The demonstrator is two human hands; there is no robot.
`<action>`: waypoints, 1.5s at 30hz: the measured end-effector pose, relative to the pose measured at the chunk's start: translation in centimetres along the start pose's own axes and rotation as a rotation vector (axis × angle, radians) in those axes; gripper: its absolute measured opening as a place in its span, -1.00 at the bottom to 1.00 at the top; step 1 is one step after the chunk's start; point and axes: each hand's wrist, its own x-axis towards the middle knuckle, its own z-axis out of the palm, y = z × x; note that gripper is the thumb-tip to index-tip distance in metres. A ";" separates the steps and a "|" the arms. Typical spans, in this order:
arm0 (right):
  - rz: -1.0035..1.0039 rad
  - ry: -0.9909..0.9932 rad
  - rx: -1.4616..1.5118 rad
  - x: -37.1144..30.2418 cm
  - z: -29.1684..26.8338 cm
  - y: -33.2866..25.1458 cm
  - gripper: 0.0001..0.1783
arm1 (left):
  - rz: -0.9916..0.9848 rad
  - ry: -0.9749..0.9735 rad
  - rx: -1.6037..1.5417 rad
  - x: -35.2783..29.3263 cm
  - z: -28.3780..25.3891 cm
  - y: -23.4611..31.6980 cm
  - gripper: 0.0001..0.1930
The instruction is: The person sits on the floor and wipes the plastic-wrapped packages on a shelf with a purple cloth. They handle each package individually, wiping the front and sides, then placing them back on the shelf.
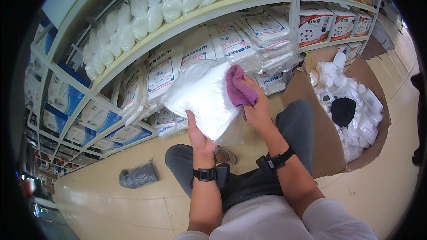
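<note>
White bagged pack (202,100) | left hand (201,140): grasping its near edge | right hand (259,106): clutching purple cloth (239,86) against right side | advice: steady support, light pressure, short strokes

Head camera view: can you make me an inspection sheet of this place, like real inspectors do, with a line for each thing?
Surface: pale tiled floor; a dark grey wrapped bundle lies on it, left of the person.
Job's things: a white package in clear plastic and a purple cloth.
Clutter: an open cardboard box at right, filled with white packages, a black item on top.
Hands: left hand grips the white package's lower edge; right hand holds the purple cloth at its right side.
Cables: nothing seen.
Surroundings: shelves carrying bagged white goods and printed boxes.
</note>
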 end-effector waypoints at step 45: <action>0.802 0.077 1.183 1.5 -3.4 -3.7 -0.48 | 0.007 0.158 0.452 -0.6 -2.8 1.2 -0.34</action>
